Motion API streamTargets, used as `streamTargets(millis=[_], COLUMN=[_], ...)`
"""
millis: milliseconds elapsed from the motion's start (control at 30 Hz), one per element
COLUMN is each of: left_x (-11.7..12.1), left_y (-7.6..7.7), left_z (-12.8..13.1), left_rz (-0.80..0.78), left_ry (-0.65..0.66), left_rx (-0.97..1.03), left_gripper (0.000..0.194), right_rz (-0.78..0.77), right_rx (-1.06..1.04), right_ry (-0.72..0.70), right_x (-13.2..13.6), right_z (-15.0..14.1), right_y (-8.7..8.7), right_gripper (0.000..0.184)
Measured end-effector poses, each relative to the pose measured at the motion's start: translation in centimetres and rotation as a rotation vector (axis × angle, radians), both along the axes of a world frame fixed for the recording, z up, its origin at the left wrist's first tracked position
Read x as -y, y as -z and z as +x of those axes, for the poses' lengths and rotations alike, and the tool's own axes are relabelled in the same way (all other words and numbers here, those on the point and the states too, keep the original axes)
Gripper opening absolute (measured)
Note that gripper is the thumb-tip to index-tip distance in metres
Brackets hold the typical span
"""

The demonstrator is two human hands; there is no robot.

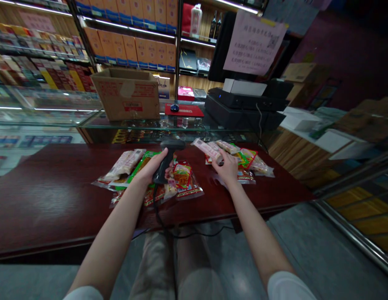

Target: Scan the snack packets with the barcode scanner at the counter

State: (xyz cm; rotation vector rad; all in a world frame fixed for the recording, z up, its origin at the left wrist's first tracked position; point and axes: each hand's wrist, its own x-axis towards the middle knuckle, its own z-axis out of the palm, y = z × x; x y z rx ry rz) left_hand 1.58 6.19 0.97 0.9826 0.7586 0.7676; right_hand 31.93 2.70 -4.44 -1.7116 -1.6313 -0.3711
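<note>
My left hand (154, 166) is wrapped round the handle of a black barcode scanner (172, 144), its head pointing right. Beneath it lies a pile of snack packets, with a red and green packet (182, 175) on the right and a pale wrapped packet (123, 163) on the left. My right hand (228, 167) grips the near end of a pale, long plastic-wrapped snack packet (208, 150), which is tilted over a second pile. In that pile are a red and yellow packet (248, 156) and a clear packet (262, 166).
The packets lie on a dark red wooden table (50, 200). Behind it, a glass counter carries an open cardboard box (128, 96), a mouse (174, 107) on a red mat, and a black cash drawer (240, 113). The scanner's black cable (157, 208) hangs over the table's near edge.
</note>
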Motion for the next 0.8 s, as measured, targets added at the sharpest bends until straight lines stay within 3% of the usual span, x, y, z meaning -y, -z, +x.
streamTargets(millis=[67,167,267,400,500,600,700,800], left_x=[-0.4,-1.2,-2.2,-3.1,-3.1,-3.0,-2.9,-2.9], left_y=[-0.3,-1.2,-2.3,-3.1,-2.6,-1.5,-0.3,0.5], left_z=[-0.3,-0.5,-0.5,-0.7,-1.1,-1.5,-1.7,-1.9], left_rz=[-0.053,-0.015,0.040,0.034,0.006,-0.025,-0.051,-0.076], left_ry=[0.006,-0.131,-0.245,-0.254,-0.225,-0.201,-0.144,-0.112], left_rx=[0.012,0.052,0.093,0.096,0.097,0.107,0.139,0.164], left_gripper=[0.051,0.044,0.040,0.040,0.040,0.039,0.040,0.040], right_rz=[0.014,-0.045,-0.151,-0.174,-0.091,-0.075,-0.320,-0.672], right_rx=[-0.003,-0.030,-0.034,-0.083,-0.064,-0.032,-0.133,-0.179], right_ry=[0.172,0.364,0.442,0.474,0.405,0.162,-0.178,-0.214], right_x=[-0.1,-0.6,-1.2,-1.6,-1.4,-0.8,-0.7,-1.7], right_z=[1.5,4.0,5.8,6.5,5.2,1.2,-4.3,-8.4], right_y=[-1.4,-3.1,-3.6,-3.6,-3.8,-3.5,-2.2,-0.6], right_gripper=[0.046,0.044,0.046,0.054,0.057,0.051,0.054,0.058])
